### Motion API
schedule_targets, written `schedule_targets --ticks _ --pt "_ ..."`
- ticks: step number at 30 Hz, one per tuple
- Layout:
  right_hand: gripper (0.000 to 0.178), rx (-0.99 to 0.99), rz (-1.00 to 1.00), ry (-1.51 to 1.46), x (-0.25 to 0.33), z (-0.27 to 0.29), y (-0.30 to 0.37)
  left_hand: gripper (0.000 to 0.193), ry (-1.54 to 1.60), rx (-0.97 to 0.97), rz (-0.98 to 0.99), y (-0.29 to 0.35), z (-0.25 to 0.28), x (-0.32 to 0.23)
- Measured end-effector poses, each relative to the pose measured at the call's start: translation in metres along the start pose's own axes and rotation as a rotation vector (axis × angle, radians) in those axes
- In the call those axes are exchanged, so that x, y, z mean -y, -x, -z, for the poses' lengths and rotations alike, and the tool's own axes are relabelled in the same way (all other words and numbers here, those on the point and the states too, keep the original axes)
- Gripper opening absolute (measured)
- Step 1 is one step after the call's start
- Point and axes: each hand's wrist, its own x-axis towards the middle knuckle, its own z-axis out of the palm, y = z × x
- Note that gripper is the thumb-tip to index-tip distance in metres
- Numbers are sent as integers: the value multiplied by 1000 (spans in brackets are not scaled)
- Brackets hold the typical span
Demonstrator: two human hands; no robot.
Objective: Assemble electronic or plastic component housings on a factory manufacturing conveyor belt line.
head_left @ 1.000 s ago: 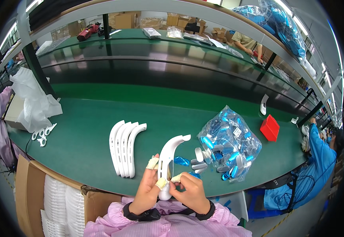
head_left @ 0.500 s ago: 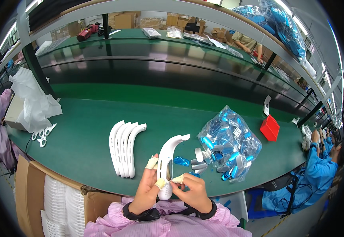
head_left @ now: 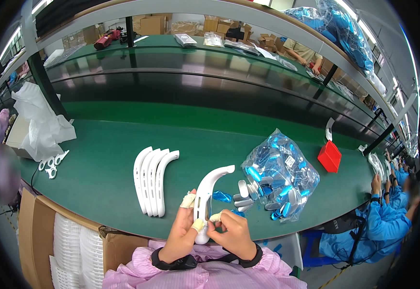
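My left hand [head_left: 182,236] is closed round a white curved plastic housing [head_left: 206,190] with slots along its face, held near the table's front edge. Finger covers wrap some fingertips of both hands. My right hand [head_left: 234,235] presses thumb and fingers together at the housing's lower right side; whatever is between them is hidden. Several similar white housings [head_left: 154,183] lie side by side to the left. Right of my hands are a crumpled blue film piece [head_left: 222,196], loose silver oval pieces [head_left: 242,189] and a clear bag [head_left: 287,168] of silver and blue-filmed pieces.
A red bin [head_left: 329,157] stands at the right beside another white curved part [head_left: 329,129]. White ring-shaped parts [head_left: 52,166] and a foam-wrapped box [head_left: 19,137] sit at the left. A carton [head_left: 31,241] of white parts is at lower left. People in blue [head_left: 388,212] work at the right.
The housing in my hands has turned slightly, so its oval opening shows more edge-on and its curved tip points further right. My right hand has shifted a little left. The people at both sides have moved.
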Motion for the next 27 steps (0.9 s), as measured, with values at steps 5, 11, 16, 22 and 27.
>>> schedule_targets --ticks 5,11,16,22,27 --pt "15 -16 9 -10 -1 -1 -1 76 -4 -2 2 0 0 0" --pt "15 -27 -12 -30 -1 -1 0 76 -17 -1 -6 -1 2 3" --pt "13 -12 3 -24 -3 0 3 75 -7 -3 -4 -1 1 1" --pt "12 35 -26 -3 -1 2 5 74 -5 -12 -16 -1 1 2" --pt "14 32 -21 24 2 2 3 74 5 -8 -7 -1 0 1"
